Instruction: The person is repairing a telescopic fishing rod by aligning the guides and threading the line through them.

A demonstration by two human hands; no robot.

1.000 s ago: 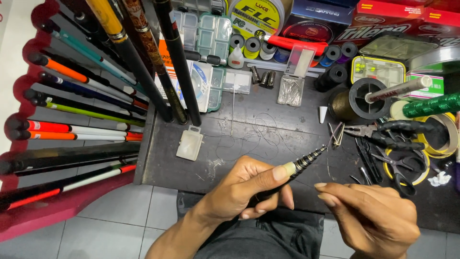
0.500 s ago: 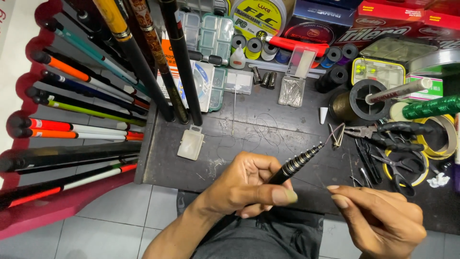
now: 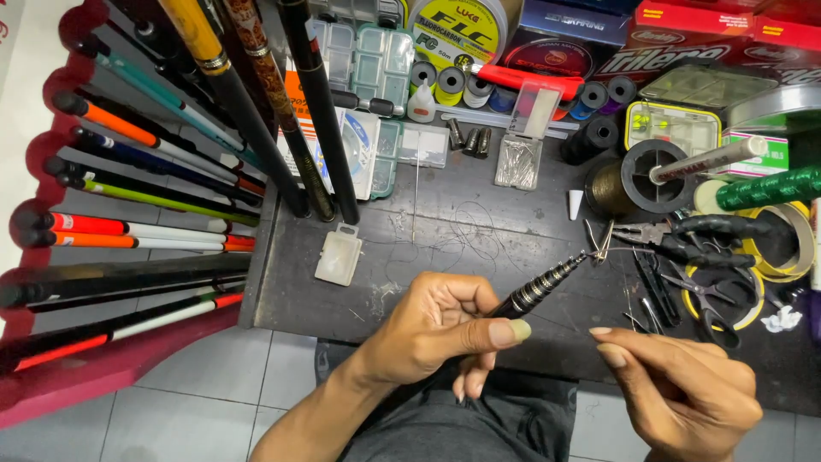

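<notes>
My left hand [image 3: 436,334] grips a black telescopic rod tip section [image 3: 547,282] with several stacked rings, pointing up and to the right over the dark workbench [image 3: 445,248]. At its end sits a small wire guide [image 3: 601,244]. My right hand [image 3: 684,393] is low at the right, thumb and forefinger pinched together, seemingly on a very thin line that I can barely make out. Loose thin line [image 3: 453,235] lies curled on the bench beyond the rod tip.
Several fishing rods [image 3: 154,197] rest in a red rack [image 3: 60,359] at left, more lean against the bench. Pliers [image 3: 684,235], scissors [image 3: 701,291], thread spools [image 3: 646,175], small clear boxes [image 3: 339,254] and line spools [image 3: 453,26] crowd the back and right.
The rod tip has shifted slightly right and up toward the pliers. My right hand has turned and its fingertips have closed into a pinch.
</notes>
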